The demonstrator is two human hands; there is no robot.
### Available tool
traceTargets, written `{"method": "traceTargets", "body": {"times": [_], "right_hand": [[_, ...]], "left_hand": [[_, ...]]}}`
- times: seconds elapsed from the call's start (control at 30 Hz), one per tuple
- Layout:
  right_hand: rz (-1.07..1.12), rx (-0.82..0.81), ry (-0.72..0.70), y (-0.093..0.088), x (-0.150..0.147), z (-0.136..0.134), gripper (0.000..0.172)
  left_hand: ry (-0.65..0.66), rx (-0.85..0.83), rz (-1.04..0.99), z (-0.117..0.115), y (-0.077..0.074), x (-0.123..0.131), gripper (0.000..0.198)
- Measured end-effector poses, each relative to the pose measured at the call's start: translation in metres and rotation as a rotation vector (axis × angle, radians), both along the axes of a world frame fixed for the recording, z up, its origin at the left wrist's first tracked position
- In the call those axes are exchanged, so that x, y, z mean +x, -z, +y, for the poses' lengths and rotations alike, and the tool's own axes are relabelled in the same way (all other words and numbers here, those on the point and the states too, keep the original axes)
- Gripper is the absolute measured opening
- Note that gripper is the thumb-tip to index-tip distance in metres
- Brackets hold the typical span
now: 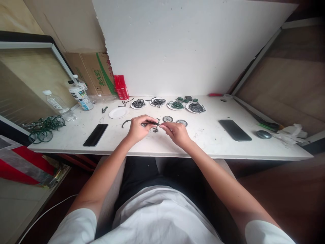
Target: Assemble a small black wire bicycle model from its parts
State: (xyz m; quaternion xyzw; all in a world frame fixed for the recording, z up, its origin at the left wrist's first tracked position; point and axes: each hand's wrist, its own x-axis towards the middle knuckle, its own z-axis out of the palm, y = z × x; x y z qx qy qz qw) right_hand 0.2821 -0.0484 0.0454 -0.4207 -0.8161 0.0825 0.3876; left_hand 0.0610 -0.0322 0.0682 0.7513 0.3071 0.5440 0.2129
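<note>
Over the front middle of the white table, my left hand (139, 128) pinches a small dark model bicycle part (155, 128). Fingertips of my right hand (177, 133) are closed at the right end of the same part. Its exact shape is partly covered by my fingers. Two small spoked wheels, one (167, 119) behind my hands and another (182, 122) just behind my right hand, lie flat on the table. A curved dark piece (125, 123) rests left of my left hand.
White plates with dark and green model parts (196, 107) line the back, beside a bare plate (118, 113). Assembled green model bicycles (45, 128) stand far left near bottles (81, 96). A phone (95, 135), a black slab (235, 130) and a mouse (264, 134) flank my arms.
</note>
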Motion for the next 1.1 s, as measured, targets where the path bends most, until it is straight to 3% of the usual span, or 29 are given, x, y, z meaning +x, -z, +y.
{"method": "traceTargets", "body": {"times": [0.13,0.37,0.5,0.73,0.93,1.1], "right_hand": [[0.021,-0.071,0.004,-0.0008,-0.0031,-0.0016,0.060],[0.119,-0.218,-0.062,-0.0036,-0.0081,-0.0065,0.053],[0.076,-0.181,-0.030,-0.0054,-0.0094,-0.0084,0.049],[0.081,-0.131,-0.032,-0.0080,-0.0058,-0.0070,0.022],[0.093,-0.098,-0.098,-0.0079,-0.0024,-0.0043,0.023],[0.065,-0.100,-0.048,-0.0083,-0.0009,-0.0044,0.029]], "left_hand": [[-0.020,0.020,-0.011,-0.0007,0.0024,0.0023,0.008],[-0.022,0.025,-0.006,0.0013,0.0046,0.0016,0.007],[-0.014,0.029,0.013,0.0012,0.0042,0.0008,0.008],[-0.020,0.004,0.013,0.0041,0.0041,-0.0009,0.007],[-0.032,-0.007,0.012,0.0065,0.0020,-0.0049,0.008],[-0.025,-0.026,0.015,0.0063,0.0011,-0.0055,0.009]]}}
